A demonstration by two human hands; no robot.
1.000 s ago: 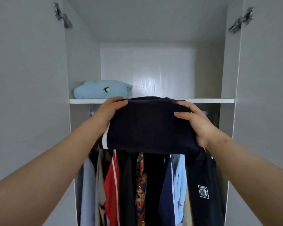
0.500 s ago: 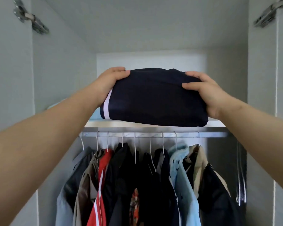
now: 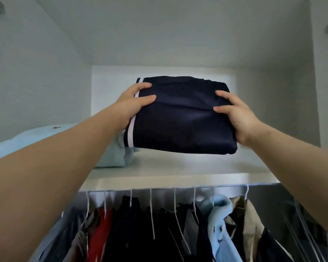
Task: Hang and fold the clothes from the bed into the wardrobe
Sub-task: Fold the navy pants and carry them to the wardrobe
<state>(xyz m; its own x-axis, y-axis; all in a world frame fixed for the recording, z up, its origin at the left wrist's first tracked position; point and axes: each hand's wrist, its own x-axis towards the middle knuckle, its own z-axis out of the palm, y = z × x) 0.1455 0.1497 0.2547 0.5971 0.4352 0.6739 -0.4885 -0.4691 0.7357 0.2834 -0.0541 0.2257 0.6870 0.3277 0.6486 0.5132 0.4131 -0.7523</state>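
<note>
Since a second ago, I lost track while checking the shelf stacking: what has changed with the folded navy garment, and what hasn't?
The folded navy garment went up from the shelf's front edge and forward over the shelf; whether it touches down yet is unclear. The left hand and right hand still grip its sides. The light blue folded garment and hanging clothes stayed put.
</note>
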